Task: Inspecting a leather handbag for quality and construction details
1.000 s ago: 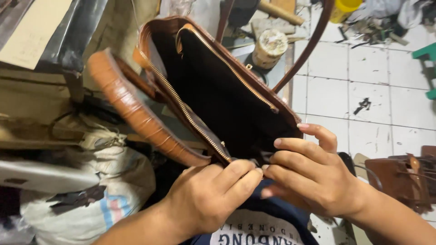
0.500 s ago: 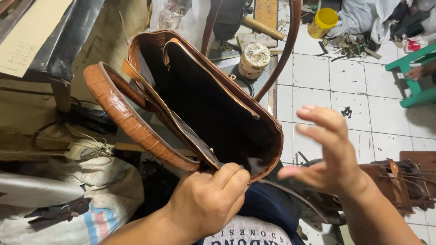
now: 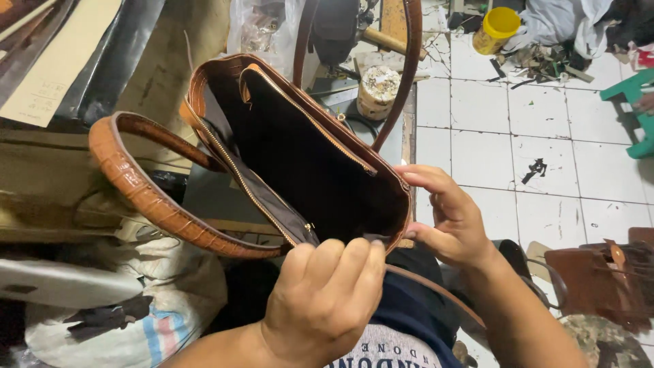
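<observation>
A brown textured leather handbag with a black lining is held open in front of me, its mouth facing up. One curved brown handle hangs down to the left; the other rises at the top. A gold zipper runs along the inner edge. My left hand is closed on the bag's near rim by the zipper end. My right hand grips the right end of the rim, thumb below and fingers over the top edge.
A white tiled floor lies to the right, with a yellow tub, a pale round can and a green stool. Brown leather pieces sit at lower right. A striped sack lies at lower left.
My right hand left the rim beside the left hand, lifted with fingers spread, then came back onto the bag's right end. The bag tilted more open.
</observation>
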